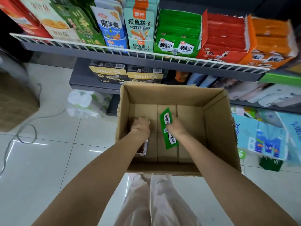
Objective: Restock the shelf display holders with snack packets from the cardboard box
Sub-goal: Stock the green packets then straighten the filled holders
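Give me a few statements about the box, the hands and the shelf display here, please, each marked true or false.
1. The right hand holds green snack packets inside the cardboard box. True.
2. The cardboard box is packed full to the brim. False: most of its floor is bare.
3. The left hand reaches down into the box. True.
4. The green display holder on the shelf is empty. False: it already holds many green packets.
5. The red display holder stands left of the green one. False: it stands to its right.

left arm (114,160) hides brown packet (143,148)
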